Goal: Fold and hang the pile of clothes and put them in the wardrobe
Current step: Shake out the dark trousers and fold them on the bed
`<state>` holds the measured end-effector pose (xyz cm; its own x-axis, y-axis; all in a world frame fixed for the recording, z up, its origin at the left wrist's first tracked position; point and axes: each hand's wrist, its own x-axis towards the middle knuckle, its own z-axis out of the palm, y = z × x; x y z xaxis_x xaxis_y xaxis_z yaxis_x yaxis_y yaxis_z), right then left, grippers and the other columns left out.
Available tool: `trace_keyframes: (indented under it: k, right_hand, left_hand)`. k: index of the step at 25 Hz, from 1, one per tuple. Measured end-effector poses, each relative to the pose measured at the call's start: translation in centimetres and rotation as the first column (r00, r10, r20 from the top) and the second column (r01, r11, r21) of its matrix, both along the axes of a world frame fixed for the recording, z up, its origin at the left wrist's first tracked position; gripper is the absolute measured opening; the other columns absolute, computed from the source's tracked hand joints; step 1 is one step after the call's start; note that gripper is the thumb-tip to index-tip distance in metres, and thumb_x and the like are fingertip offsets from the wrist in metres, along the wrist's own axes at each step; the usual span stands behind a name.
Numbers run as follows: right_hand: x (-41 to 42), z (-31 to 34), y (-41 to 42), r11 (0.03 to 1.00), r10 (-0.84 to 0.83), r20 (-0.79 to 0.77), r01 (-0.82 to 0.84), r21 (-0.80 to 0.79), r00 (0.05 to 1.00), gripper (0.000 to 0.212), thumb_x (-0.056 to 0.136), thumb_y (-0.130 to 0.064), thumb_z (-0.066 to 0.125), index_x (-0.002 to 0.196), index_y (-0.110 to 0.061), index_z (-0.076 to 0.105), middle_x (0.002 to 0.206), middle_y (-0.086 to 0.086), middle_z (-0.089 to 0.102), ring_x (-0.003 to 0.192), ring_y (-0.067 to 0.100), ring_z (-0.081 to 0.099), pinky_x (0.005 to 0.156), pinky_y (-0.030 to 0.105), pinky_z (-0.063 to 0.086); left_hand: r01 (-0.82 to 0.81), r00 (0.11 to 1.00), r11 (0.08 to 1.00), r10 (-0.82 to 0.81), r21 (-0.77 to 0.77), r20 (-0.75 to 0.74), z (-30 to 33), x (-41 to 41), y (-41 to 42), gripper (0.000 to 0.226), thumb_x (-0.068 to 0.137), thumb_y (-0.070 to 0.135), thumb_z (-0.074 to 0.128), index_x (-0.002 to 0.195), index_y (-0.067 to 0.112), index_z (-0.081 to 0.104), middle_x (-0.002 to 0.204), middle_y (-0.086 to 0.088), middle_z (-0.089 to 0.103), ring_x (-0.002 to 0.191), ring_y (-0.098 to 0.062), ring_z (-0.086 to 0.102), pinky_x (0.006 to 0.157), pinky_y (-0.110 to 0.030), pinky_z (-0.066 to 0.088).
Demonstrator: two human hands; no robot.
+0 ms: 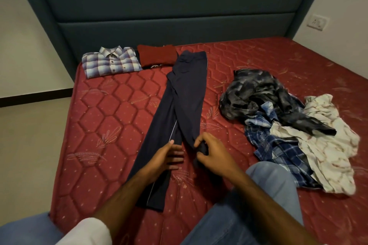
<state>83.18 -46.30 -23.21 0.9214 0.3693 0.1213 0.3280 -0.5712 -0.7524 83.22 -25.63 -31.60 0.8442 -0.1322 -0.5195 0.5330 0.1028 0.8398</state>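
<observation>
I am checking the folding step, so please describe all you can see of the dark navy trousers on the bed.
The dark navy trousers lie lengthwise on the red quilted mattress, waistband toward the headboard, legs roughly together. A thin pale stripe runs along one leg. The fabric looks smooth. The right hand grips one leg's end; the left hand rests open on them.

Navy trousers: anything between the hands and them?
Nothing visible. The right hand already pinches one leg end of the trousers; the left hand lies open on the other leg. The unfolded pile sits apart, to the right.
</observation>
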Motion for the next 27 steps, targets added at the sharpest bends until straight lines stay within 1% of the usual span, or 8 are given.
trace_keyframes:
  k: [5, 9, 12, 15, 19, 21, 23, 27]
  right_hand:
    - [-3.5, -0.5, 9.2, 0.962, 0.236, 0.027, -0.23, -0.144, 0.971, 0.03, 0.078, -0.022, 0.045, 0.107, -0.021, 0.053, 0.108, 0.001, 0.051, 0.101, 0.023, 0.058, 0.083, 0.042, 0.05]
    - [-5.2, -2.0, 13.4, 0.906, 0.328, -0.047, -0.328, -0.269, 0.944, 0.029, 0.087, -0.015, 0.05, 0.115, -0.018, 0.046, 0.117, 0.006, 0.051, 0.108, 0.034, 0.057, 0.084, 0.049, 0.05]
    - [-5.2, -2.7, 14.1, 0.909, 0.372, -0.204, -0.399, -0.117, 0.906, 0.028, 0.085, -0.021, 0.05, 0.113, -0.027, 0.052, 0.116, 0.0, 0.064, 0.106, 0.024, 0.063, 0.088, 0.039, 0.051]
    - [-3.9, -4.4, 12.2, 1.0, 0.007, -0.255, -0.005, 0.008, 0.967, 0.031, 0.077, -0.032, 0.052, 0.105, -0.023, 0.063, 0.099, -0.002, 0.067, 0.091, 0.017, 0.066, 0.084, 0.033, 0.052]
    - [-0.6, -10.3, 8.5, 0.907, -0.389, -0.515, 0.415, -0.069, 0.764, 0.064, 0.072, -0.044, 0.071, 0.123, -0.01, 0.055, 0.123, 0.01, 0.056, 0.113, 0.03, 0.061, 0.098, 0.045, 0.051]
    - [-0.9, -9.1, 9.1, 0.887, -0.329, -0.663, 0.461, 0.028, 0.673, 0.059, 0.079, -0.033, 0.079, 0.123, -0.001, 0.059, 0.118, 0.016, 0.066, 0.107, 0.031, 0.067, 0.091, 0.042, 0.057]
    - [-0.7, -8.3, 9.8, 0.861, -0.182, -0.765, 0.476, 0.18, 0.618, 0.012, 0.092, -0.008, 0.071, 0.1, 0.001, 0.068, 0.091, 0.012, 0.073, 0.086, 0.017, 0.075, 0.068, 0.02, 0.058]
    - [0.3, -7.9, 10.3, 0.796, -0.115, -0.833, 0.551, 0.248, 0.541, 0.012, 0.093, -0.009, 0.07, 0.082, -0.012, 0.065, 0.085, 0.001, 0.067, 0.07, 0.007, 0.061, 0.051, 0.011, 0.045]
  left_hand:
    - [-0.135, 0.989, 0.945, 0.109, -0.299, -0.102, 2.2, -2.0, 3.6, 0.07, 0.099, 0.064, 0.034, 0.104, 0.008, 0.076, 0.097, -0.013, 0.074, 0.08, -0.023, 0.072, 0.061, -0.033, 0.059]
    - [-0.152, 0.988, 0.972, 0.144, -0.18, -0.061, 2.6, -3.5, 7.5, 0.039, 0.091, 0.053, 0.061, 0.081, 0.017, 0.071, 0.073, -0.005, 0.07, 0.062, -0.013, 0.068, 0.055, -0.024, 0.053]
    - [-0.136, 0.991, 0.99, 0.136, 0.023, 0.016, 1.0, -4.1, 9.6, 0.036, 0.076, 0.031, 0.082, 0.1, 0.01, 0.067, 0.078, -0.006, 0.067, 0.071, -0.014, 0.066, 0.066, -0.026, 0.054]
    - [-0.072, 0.995, 0.985, 0.06, 0.159, 0.082, -0.2, -4.1, 10.0, 0.07, 0.057, 0.036, 0.082, 0.115, 0.001, 0.064, 0.102, -0.013, 0.075, 0.098, -0.029, 0.071, 0.09, -0.041, 0.057]
    - [-0.044, 0.995, 0.952, 0.015, 0.303, 0.099, -1.7, -3.4, 10.3, 0.069, 0.061, 0.045, 0.08, 0.114, 0.003, 0.065, 0.113, -0.018, 0.073, 0.106, -0.034, 0.07, 0.097, -0.051, 0.054]
    - [-0.062, 0.994, 0.96, 0.034, 0.273, 0.106, -0.9, -3.1, 9.7, 0.04, 0.085, 0.022, 0.076, 0.117, -0.002, 0.065, 0.115, -0.022, 0.072, 0.103, -0.034, 0.071, 0.094, -0.046, 0.057]
    - [-0.11, 0.991, 0.983, 0.097, 0.148, 0.091, -0.4, -3.2, 9.3, 0.027, 0.096, 0.004, 0.062, 0.122, -0.003, 0.063, 0.115, -0.021, 0.072, 0.096, -0.028, 0.072, 0.086, -0.036, 0.06]
    - [-0.141, 0.981, 0.99, 0.139, 0.004, 0.137, 0.5, -3.6, 9.6, 0.033, 0.098, 0.001, 0.057, 0.131, -0.002, 0.056, 0.124, -0.021, 0.068, 0.096, -0.024, 0.07, 0.082, -0.03, 0.06]
